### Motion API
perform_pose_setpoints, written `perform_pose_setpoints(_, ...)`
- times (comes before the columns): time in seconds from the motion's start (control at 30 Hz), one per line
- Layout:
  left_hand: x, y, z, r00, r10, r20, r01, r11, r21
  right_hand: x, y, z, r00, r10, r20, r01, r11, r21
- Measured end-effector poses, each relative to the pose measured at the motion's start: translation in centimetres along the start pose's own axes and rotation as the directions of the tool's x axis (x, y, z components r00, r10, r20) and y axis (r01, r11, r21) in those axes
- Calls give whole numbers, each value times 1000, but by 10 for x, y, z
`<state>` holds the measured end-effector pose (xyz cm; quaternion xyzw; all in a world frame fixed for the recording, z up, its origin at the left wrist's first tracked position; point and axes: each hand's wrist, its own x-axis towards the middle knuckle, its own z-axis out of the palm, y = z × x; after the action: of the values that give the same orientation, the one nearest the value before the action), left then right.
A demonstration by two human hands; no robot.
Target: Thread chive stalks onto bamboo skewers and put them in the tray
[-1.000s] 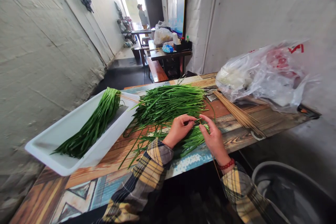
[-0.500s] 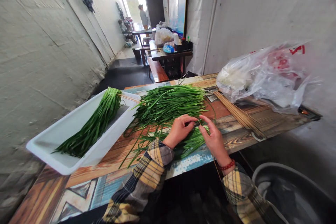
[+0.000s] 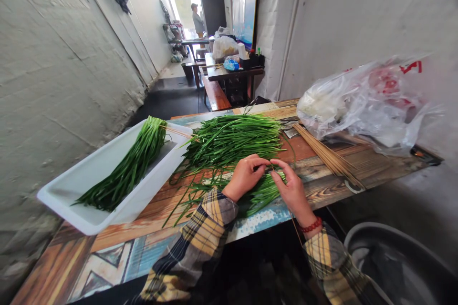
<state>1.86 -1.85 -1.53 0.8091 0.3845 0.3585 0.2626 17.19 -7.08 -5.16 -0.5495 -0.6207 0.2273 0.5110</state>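
A: What takes up most of the view?

B: A long painted wooden table (image 3: 322, 186) beside a pale wall. On its left end sits a white tray (image 3: 71, 186) with a bundle of green chives (image 3: 129, 171) lying lengthwise in it. In the middle of the table lies a bigger loose pile of chives (image 3: 232, 138), tips pointing left.

A: And to the right?

B: A crumpled clear plastic bag (image 3: 361, 100) sits at the far right, with a bunch of thin bamboo skewers (image 3: 325, 155) lying slantwise just beside it. Below the table edge, a dark round basin (image 3: 397, 262) stands on the floor.

A: How are the arms posed?

B: Both forearms, in yellow and dark plaid sleeves, reach up from the bottom edge and meet over the near edge of the table. The left hand (image 3: 245, 176) is bent at the wrist, fingers curled inward, thumb and fingertips pinched toward the right. The right hand (image 3: 291, 188), with a red bead bracelet (image 3: 309, 225) at the wrist, mirrors it, its thumb and forefinger closed toward the left.

A: What do they grip?

B: Between them, a small bunch of chives (image 3: 263, 190) that rests on the table just under the hands, in front of the large pile. Both hands pinch at its top where the fingertips meet.

A: Anyone else?

B: A person (image 3: 197, 19) stands far down the corridor, well apart.
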Motion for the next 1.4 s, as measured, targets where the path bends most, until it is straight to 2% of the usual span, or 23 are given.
perform_pose_setpoints(0.53,-1,-1,3,1000,23,-22,-23,999,-33,-1,4,1,1000,9,15,-9,1000,-2)
perform_pose_setpoints(0.87,-2,1,4,999,-13,-44,11,999,-51,-2,4,1,999,35,15,-34,999,-34)
perform_pose_setpoints(1.2,-5,1,4,996,62,71,-57,996,-64,-2,6,2,998,51,-28,-53,997,-55)
perform_pose_setpoints(1.4,-9,3,5,993,89,76,-85,995,-51,-5,13,3,998,54,-39,-56,996,-69)
